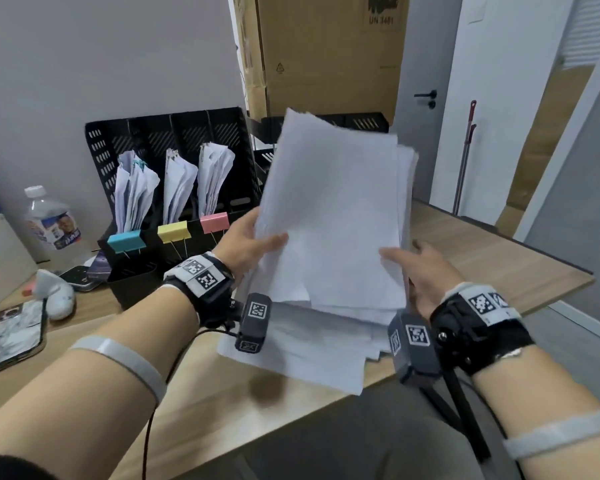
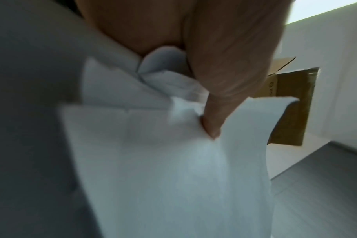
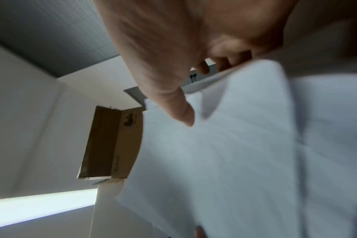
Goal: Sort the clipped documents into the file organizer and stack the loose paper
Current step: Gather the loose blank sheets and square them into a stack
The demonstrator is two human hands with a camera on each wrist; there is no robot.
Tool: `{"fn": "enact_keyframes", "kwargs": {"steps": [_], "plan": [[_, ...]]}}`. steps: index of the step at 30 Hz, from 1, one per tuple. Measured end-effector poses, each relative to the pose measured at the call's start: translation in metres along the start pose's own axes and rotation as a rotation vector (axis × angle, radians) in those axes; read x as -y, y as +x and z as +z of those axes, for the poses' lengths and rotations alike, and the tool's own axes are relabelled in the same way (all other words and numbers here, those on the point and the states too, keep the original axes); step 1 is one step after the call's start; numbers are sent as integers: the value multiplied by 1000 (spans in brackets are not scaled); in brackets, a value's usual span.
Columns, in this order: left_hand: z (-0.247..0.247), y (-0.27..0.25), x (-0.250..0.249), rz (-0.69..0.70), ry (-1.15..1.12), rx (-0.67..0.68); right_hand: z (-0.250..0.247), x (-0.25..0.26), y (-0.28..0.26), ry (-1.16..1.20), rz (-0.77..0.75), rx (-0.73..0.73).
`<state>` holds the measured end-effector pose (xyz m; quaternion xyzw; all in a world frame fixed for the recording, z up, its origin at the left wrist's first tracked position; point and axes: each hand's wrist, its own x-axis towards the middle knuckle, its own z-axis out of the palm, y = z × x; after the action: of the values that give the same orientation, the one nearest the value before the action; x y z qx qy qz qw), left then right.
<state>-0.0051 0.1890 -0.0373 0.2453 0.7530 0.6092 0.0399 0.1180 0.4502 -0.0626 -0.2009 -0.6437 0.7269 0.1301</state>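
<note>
Both hands are set on a sheaf of loose paper (image 1: 333,216) that is held upright between them. By the left hand (image 1: 245,242) its left edge is gripped, thumb on the near face; in the left wrist view the sheets are seen crumpled round the thumb. At the right edge the right hand (image 1: 426,271) is placed with thumb on the front and fingers behind, though how firmly it is gripped cannot be told. More loose sheets (image 1: 302,351) are spread on the bench (image 1: 482,251) under both hands. Beyond the left hand a black file organizer (image 1: 174,161) is stood, and clipped documents (image 1: 132,188) are held in three of its slots. Blue (image 1: 125,240), yellow (image 1: 174,231) and pink (image 1: 214,222) binder clips are fixed along its front edge. Both wrist views are blurred.
</note>
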Motion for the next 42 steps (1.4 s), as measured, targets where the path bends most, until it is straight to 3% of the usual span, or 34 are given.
{"fn": "enact_keyframes", "kwargs": {"steps": [2,5,9,11,13,15,18,19,21,24,29,32,36,42], "plan": [[7,10,-16,91,-111,-72,6,31,9,-97,-148,-6],[16,28,-44,237,-201,-200,13,82,18,-279,-423,-140],[27,48,-60,351,-192,-265,12,107,25,-313,-608,-221],[34,52,-49,349,-85,-241,9,96,32,-357,-570,-214],[39,59,-22,262,80,-226,8,77,35,-419,-504,-206],[40,62,3,127,195,-206,5,59,49,-319,-448,-226],[46,62,2,32,267,-105,4,56,54,-231,-379,-139],[49,62,-8,41,250,-165,6,62,55,-193,-423,-142],[52,65,-33,222,156,-356,9,78,52,-217,-493,-175],[58,66,-48,343,-6,-420,15,91,43,-370,-635,-309],[72,61,-18,202,-66,-354,18,66,40,-371,-584,-267],[67,60,-16,151,-128,-408,16,60,42,-290,-557,-300],[71,54,-27,185,-152,-388,21,60,41,-184,-526,-206],[73,55,-23,187,-222,-377,23,56,40,-148,-494,-205]]}}
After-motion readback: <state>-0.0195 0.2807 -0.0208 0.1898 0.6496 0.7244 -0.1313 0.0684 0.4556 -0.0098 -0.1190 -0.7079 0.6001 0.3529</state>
